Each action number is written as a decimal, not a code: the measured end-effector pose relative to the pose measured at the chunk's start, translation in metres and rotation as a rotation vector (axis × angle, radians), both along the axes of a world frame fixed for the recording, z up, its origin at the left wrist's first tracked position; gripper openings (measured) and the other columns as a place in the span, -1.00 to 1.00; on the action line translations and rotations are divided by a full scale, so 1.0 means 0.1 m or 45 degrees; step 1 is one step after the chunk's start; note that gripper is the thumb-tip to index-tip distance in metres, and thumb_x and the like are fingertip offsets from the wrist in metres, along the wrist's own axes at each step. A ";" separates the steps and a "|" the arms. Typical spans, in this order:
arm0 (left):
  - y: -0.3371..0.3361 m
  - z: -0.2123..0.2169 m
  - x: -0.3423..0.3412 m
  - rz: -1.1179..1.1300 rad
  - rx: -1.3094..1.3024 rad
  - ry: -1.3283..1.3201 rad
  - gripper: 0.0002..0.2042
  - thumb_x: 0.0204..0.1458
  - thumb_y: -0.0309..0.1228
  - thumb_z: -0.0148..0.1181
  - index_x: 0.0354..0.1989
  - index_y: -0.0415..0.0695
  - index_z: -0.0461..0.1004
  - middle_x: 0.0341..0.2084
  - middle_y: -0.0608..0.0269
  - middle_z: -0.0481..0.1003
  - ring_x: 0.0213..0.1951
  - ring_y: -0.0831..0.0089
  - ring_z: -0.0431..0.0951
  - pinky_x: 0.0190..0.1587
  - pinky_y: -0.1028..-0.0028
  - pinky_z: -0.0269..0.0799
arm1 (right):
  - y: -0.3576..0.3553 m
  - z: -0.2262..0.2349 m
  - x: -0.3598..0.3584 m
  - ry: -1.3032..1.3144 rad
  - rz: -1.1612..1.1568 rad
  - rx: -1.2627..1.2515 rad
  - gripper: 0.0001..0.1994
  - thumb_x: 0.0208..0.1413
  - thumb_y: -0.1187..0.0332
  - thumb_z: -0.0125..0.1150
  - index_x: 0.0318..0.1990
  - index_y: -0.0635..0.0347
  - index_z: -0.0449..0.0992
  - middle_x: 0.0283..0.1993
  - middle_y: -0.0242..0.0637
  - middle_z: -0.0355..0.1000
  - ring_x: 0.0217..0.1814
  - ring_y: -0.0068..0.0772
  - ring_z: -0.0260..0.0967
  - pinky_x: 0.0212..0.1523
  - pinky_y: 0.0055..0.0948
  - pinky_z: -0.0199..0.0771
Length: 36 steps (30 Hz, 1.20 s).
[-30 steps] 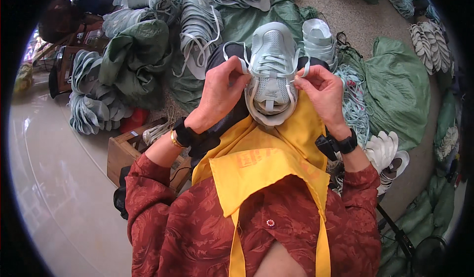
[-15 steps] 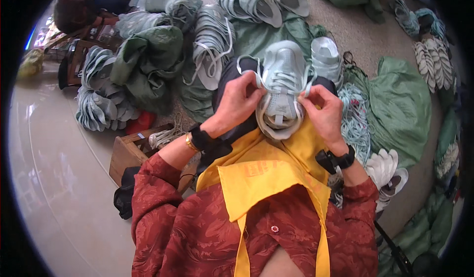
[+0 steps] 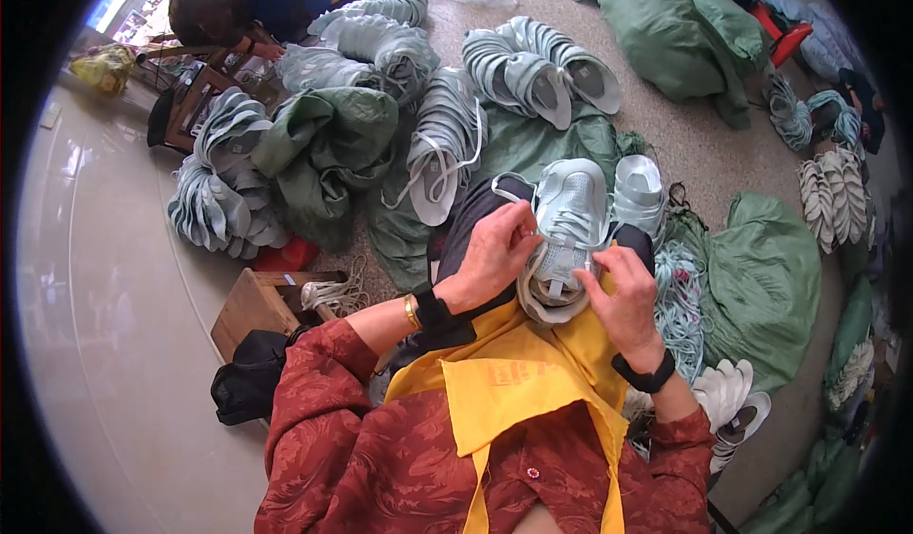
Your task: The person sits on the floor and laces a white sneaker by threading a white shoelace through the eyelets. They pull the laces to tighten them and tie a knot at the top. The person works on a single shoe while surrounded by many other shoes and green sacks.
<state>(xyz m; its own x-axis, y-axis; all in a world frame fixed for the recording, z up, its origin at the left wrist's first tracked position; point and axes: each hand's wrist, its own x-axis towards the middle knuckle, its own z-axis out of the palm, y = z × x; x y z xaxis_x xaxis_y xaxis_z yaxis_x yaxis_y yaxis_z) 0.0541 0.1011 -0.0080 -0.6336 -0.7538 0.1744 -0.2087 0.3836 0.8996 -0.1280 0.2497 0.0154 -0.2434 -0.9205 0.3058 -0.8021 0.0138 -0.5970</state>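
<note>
A pale grey-green sneaker upper (image 3: 573, 192) rests on my lap, toe pointing away, with laces crossing its front. My left hand (image 3: 493, 253) is closed at the upper's left side, thumb and forefinger pinching a shoelace, which loops up beyond the hand. On the other side my right hand (image 3: 623, 298) pinches the lace near the eyelets, thumb and forefinger together. Just past my right hand stands another pale upper (image 3: 639, 192), and a bundle of pale blue laces (image 3: 679, 291) hangs beside it.
Stacked uppers (image 3: 445, 144) and further rows (image 3: 533, 73) lie ahead. Green sacks (image 3: 766, 287) sit at right. At left are a wooden stool (image 3: 255, 313), a black bag (image 3: 252, 377) and fanned pale pieces (image 3: 223, 192). Another person (image 3: 214, 11) sits at the far left.
The view has tilted up, so the upper and both hands appear lower. My hands have drawn down along the upper, still pinching the laces.
</note>
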 end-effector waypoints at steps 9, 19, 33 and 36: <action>0.10 0.10 0.06 -0.107 -0.025 -0.070 -0.78 0.06 -0.49 0.32 -0.22 -0.25 0.38 -0.36 0.04 0.41 -0.35 0.10 0.48 -0.27 0.24 0.45 | 0.00 -0.01 0.02 -0.162 -0.216 0.153 -0.85 0.08 0.57 0.29 -0.19 0.31 0.52 -0.30 -0.06 0.50 -0.25 0.04 0.52 -0.22 -0.16 0.54; 0.12 -0.03 -0.01 -0.078 -0.405 -0.129 -0.77 0.03 -0.52 0.24 -0.21 -0.26 0.32 -0.35 -0.02 0.38 -0.25 -0.01 0.46 -0.18 0.15 0.41 | -0.01 0.03 0.06 0.295 0.018 0.106 -0.82 0.04 0.64 0.23 -0.18 0.32 0.50 -0.20 -0.05 0.49 -0.12 0.03 0.50 -0.09 -0.15 0.52; 0.03 -0.05 -0.12 -0.046 -0.438 -0.061 -0.83 0.01 -0.58 0.20 -0.26 -0.21 0.36 -0.40 0.01 0.41 -0.31 0.03 0.48 -0.25 0.20 0.42 | -0.12 0.00 -0.08 0.261 0.010 -0.024 -0.88 0.06 0.61 0.25 -0.26 0.27 0.47 -0.24 -0.11 0.42 -0.14 0.01 0.47 -0.17 -0.13 0.48; 0.04 -0.05 -0.09 -0.039 -0.346 -0.056 -0.83 0.06 -0.57 0.22 -0.25 -0.24 0.35 -0.42 0.06 0.41 -0.41 0.16 0.48 -0.33 0.29 0.43 | -0.16 0.06 -0.06 0.325 0.003 -0.072 -0.86 0.03 0.58 0.29 -0.27 0.26 0.46 -0.20 -0.17 0.40 -0.14 -0.05 0.46 -0.18 -0.14 0.48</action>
